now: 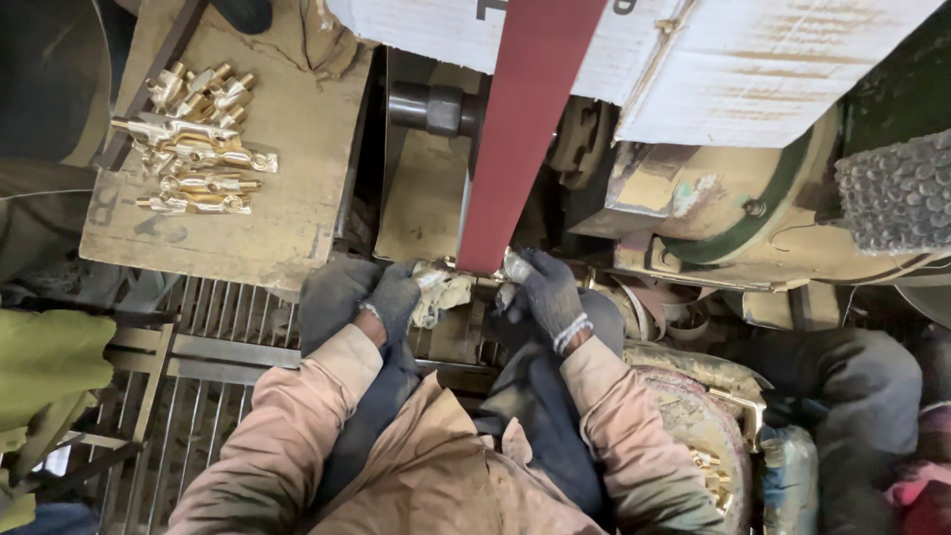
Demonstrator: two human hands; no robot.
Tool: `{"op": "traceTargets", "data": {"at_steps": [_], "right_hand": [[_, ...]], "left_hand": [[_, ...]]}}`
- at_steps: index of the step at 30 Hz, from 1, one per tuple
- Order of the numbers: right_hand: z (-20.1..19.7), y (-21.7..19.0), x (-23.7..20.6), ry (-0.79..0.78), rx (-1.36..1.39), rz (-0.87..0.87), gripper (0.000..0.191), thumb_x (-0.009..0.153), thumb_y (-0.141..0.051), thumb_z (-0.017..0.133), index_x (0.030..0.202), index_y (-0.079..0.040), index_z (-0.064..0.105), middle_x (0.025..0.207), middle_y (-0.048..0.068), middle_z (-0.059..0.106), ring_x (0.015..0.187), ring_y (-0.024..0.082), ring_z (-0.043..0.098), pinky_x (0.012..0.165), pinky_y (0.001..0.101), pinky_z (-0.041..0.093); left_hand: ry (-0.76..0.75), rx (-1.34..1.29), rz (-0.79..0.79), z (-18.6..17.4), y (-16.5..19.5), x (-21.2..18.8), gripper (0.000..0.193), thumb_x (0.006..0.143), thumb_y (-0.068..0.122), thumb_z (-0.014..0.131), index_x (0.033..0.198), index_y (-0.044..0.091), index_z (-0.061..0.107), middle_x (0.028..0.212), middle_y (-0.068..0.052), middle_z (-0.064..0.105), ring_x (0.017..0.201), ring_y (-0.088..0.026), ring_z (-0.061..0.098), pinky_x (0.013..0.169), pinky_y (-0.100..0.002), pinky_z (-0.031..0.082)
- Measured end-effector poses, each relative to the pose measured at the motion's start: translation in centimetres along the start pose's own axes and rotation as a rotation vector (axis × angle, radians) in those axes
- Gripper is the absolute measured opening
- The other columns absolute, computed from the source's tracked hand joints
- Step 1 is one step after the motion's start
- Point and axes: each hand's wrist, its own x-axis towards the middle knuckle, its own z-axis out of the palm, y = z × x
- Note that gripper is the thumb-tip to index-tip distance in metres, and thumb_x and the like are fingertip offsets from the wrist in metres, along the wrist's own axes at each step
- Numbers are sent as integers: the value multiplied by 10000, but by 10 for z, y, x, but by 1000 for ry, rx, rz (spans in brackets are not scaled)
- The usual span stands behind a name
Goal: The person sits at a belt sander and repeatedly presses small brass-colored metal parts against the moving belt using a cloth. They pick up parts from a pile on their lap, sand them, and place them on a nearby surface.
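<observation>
Both hands gloved in dark knit, sleeves tan. Left hand (396, 295) and right hand (551, 295) meet at the lower end of a red belt (525, 129) that runs up and away to a roller (436, 109). Between them a small brass part (510, 267), wrapped in pale rag (441, 292), held right at the belt's lower end; contact with the belt cannot be told. Left fingers curled shut on the rag end, right fingers pinching the part's other end. Brass mostly hidden by rag and gloves. Wooden worktop (287, 208) to the left; pile of shiny brass fittings (198, 139) near its far left corner, well apart from the hands. Metal grate (218, 327) below the worktop's near edge. Grimy machine housing (733, 208) right of the belt, white box (753, 59) above it. More brass pieces (708, 476) low on the right beside the right sleeve, too small to tell shape. Yellow-green cloth (45, 367) at left edge.
</observation>
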Motion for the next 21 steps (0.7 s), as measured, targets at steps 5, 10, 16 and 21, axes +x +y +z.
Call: {"op": "traceTargets", "data": {"at_steps": [5,10,16,21], "right_hand": [[-6,-1,1,-45,9,-39,281,967,-171,642,1100,77,656,699,135,690,532,205,674,450,291,503],[-13,13,-15,-98,-82,-317,281,983,-146,629,1200,32,640,843,111,721,670,177,687,584,275,576],[-13,6,-4,-111,94,-107,265,964,-153,604,1163,14,653,773,123,706,612,221,695,528,301,552],[-11,-1,5,-116,227,34,264,1007,-220,619,1022,40,660,633,76,582,534,227,631,468,334,525]], "left_hand": [[-1,41,-19,2,-1,-1,159,986,99,645,1046,-35,707,826,-97,699,642,-163,641,521,-314,517],[-121,178,233,4,4,-21,194,950,64,641,1114,-13,708,933,-68,735,767,-113,682,657,-274,573],[-26,371,333,12,12,-22,178,925,52,669,1080,-29,703,929,-60,729,809,-131,672,714,-297,564],[-15,443,349,12,9,-15,171,938,61,647,1064,-34,713,920,-39,742,839,-122,677,768,-279,561]]}}
